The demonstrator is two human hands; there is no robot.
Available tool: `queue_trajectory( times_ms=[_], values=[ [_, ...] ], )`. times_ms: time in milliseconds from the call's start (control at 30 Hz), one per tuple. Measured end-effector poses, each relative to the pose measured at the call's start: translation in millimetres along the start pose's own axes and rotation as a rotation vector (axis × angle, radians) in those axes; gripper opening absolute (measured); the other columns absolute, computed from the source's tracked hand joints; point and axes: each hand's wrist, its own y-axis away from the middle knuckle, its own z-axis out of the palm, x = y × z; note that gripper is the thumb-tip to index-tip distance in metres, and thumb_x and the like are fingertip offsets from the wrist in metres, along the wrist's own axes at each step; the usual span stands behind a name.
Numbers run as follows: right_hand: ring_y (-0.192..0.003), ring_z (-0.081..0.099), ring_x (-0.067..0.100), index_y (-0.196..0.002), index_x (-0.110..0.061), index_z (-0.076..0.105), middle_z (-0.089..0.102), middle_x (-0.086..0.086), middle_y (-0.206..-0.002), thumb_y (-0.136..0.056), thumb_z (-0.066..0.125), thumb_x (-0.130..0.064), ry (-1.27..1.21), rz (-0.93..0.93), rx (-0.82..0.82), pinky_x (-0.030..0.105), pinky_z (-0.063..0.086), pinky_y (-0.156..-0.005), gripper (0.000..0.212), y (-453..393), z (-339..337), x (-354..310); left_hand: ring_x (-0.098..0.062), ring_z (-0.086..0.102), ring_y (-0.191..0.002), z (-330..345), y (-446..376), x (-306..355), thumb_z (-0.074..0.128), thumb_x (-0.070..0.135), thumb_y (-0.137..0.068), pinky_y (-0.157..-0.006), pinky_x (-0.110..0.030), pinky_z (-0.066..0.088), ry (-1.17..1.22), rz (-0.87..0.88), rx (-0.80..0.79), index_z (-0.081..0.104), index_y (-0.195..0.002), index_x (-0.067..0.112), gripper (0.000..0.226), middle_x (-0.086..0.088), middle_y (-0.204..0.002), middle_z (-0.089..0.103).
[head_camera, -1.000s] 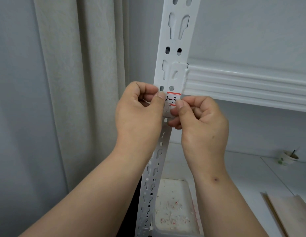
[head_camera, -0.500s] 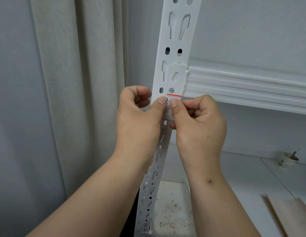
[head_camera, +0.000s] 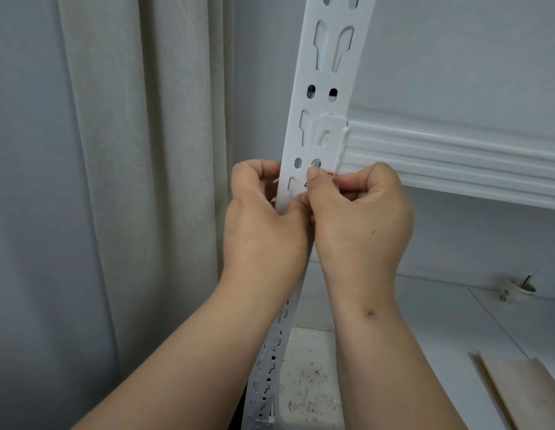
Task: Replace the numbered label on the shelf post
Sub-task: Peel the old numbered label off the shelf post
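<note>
A white perforated shelf post [head_camera: 327, 72] rises through the middle of the view. A white shelf beam [head_camera: 456, 162] hooks into it on the right. A small white numbered label [head_camera: 302, 187] with red stripes sits on the post just under the beam. My right hand [head_camera: 360, 218] covers most of it, thumb on its face and fingers curled at its right edge. Only part of a digit and a red corner show. My left hand [head_camera: 263, 231] wraps the post's left edge, thumb pressed on the post just below the label.
A beige curtain [head_camera: 139, 181] hangs left of the post. Below, a white tray [head_camera: 310, 383] holds red and white paper scraps. On the white surface to the right stand a paper cup [head_camera: 518, 288] and a pale wooden board [head_camera: 524, 395].
My right thumb has slid up over the label, hiding most of the number that showed before. My left thumb has dropped to just below the label.
</note>
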Motion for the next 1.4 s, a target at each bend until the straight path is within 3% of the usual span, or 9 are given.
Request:
queue_trajectory(
  times_ms=[167,367,700,1133,1400],
  values=[
    [-0.060,0.067,0.016,-0.068,-0.019,0.056,0.067,-0.003,-0.062,-0.074,0.075,-0.030,-0.031,0.013,0.008,0.037,0.056,-0.064,0.023,1.2,1.6,1.4,0.009,0.062,-0.077,-1.1,1.8,2.2,0.069,0.022,-0.087,-0.056,-0.005,0.043,-0.059,-0.015,-0.007,0.046,-0.095,0.032,0.026,0.012,-0.095,0.068],
    [-0.058,0.067,0.020,-0.068,-0.016,0.056,0.067,0.001,-0.061,-0.076,0.074,-0.024,-0.064,0.016,0.012,0.035,0.055,-0.058,0.021,3.4,2.2,1.3,0.012,0.060,-0.066,-2.1,3.1,4.6,0.066,0.017,-0.090,-0.048,-0.005,0.041,-0.046,-0.038,-0.036,0.041,-0.091,0.029,0.028,0.007,-0.092,0.066],
    [-0.062,0.068,0.019,-0.068,-0.022,0.056,0.068,-0.001,-0.063,-0.073,0.074,-0.029,-0.070,0.025,0.029,0.040,0.057,-0.066,0.019,5.6,3.5,2.4,0.009,0.061,-0.071,-4.3,-0.4,-0.2,0.067,0.022,-0.089,-0.052,-0.008,0.043,-0.070,-0.050,-0.053,0.045,-0.099,0.026,0.025,0.011,-0.092,0.067],
    [-0.061,0.068,0.018,-0.068,-0.021,0.056,0.067,-0.002,-0.062,-0.075,0.073,-0.024,-0.040,-0.013,0.029,0.037,0.056,-0.064,0.018,4.2,2.9,2.5,0.007,0.062,-0.077,-3.6,-0.9,-3.3,0.070,0.026,-0.088,-0.058,-0.007,0.044,-0.092,-0.027,-0.028,0.047,-0.096,0.028,0.025,0.012,-0.091,0.066],
    [-0.060,0.068,0.017,-0.069,-0.022,0.058,0.068,-0.002,-0.064,-0.075,0.073,-0.023,-0.089,0.017,0.004,0.035,0.057,-0.063,0.016,6.2,-0.8,1.8,0.000,0.064,-0.075,-4.6,-1.2,-4.6,0.069,0.025,-0.088,-0.059,-0.016,0.049,-0.078,-0.034,-0.033,0.047,-0.097,0.028,0.025,0.010,-0.093,0.067]
  ],
)
